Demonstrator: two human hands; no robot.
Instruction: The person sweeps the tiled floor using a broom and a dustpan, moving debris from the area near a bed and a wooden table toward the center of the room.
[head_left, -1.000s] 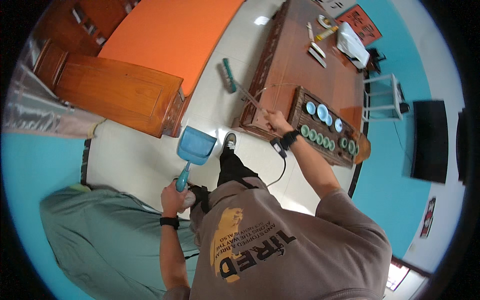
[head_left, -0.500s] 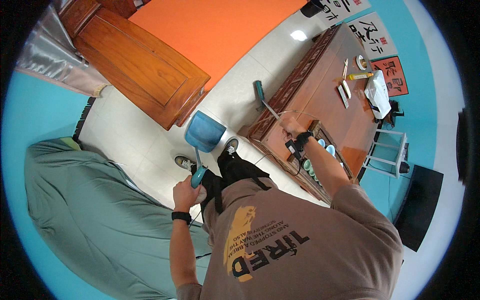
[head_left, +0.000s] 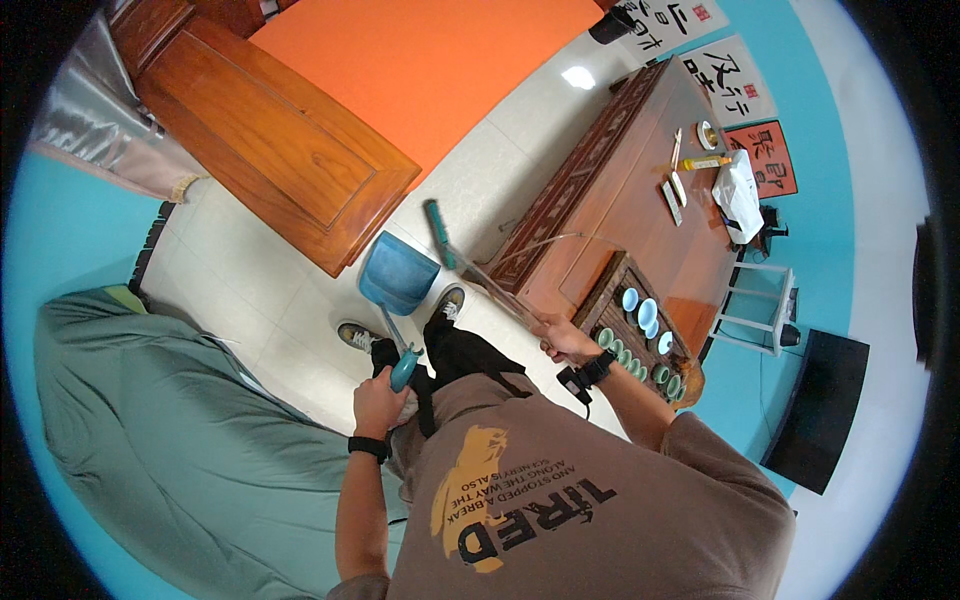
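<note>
My left hand (head_left: pixel 378 405) is wrapped round the teal grip of a long-handled dustpan. The blue pan (head_left: pixel 400 273) is down by the floor just ahead of my shoes. In my right hand (head_left: pixel 566 339) is the thin handle of a broom, which slants away to the left. Its green, narrow head (head_left: pixel 438 233) is to the right of the dustpan, a small gap apart. Whether the bristles touch the floor I cannot tell. The broom handle crosses in front of the wooden table's near corner.
On the right, a carved wooden table (head_left: pixel 610 190) carries a tea tray (head_left: pixel 598 297) with several cups. A wooden cabinet-like piece (head_left: pixel 290 130) stands ahead left, beside an orange surface (head_left: pixel 420 70). Green cloth (head_left: pixel 170 420) covers something at the left.
My right hand has come left and nearer, bringing the broom head close to the dustpan. The dustpan has shifted slightly left in view. The tea tray shows more fully.
</note>
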